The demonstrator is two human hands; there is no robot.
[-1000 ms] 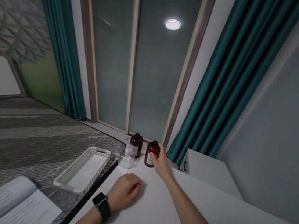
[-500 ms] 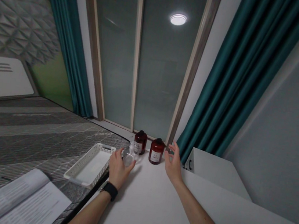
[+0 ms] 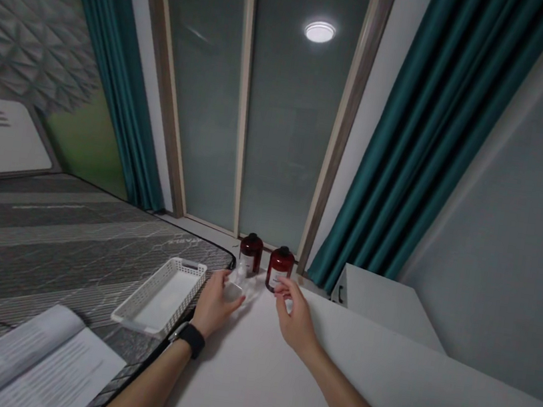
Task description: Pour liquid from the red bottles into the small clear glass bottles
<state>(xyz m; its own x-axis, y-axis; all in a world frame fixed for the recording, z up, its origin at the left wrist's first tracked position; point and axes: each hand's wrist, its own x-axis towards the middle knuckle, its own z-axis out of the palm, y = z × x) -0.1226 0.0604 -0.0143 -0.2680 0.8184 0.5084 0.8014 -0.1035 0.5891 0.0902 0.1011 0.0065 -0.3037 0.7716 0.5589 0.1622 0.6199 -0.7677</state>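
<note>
Right hand (image 3: pixel 299 325) has moved from the right of the right-hand brown bottle (image 3: pixel 279 262) to its near side, fingers loosely curled; contact cannot be confirmed. Left hand (image 3: pixel 213 304) remains spread around the clear container (image 3: pixel 235 291), firmness undetermined. Container sits near the left-hand brown bottle (image 3: pixel 251 249), on the white tabletop (image 3: pixel 247 375). Assessment: work now centres there.

left hand (image 3: pixel 214 304) at clear container (image 3: pixel 235 289), right hand (image 3: pixel 296 318) by red bottle (image 3: pixel 282 261), white basket (image 3: pixel 147 329)
</note>
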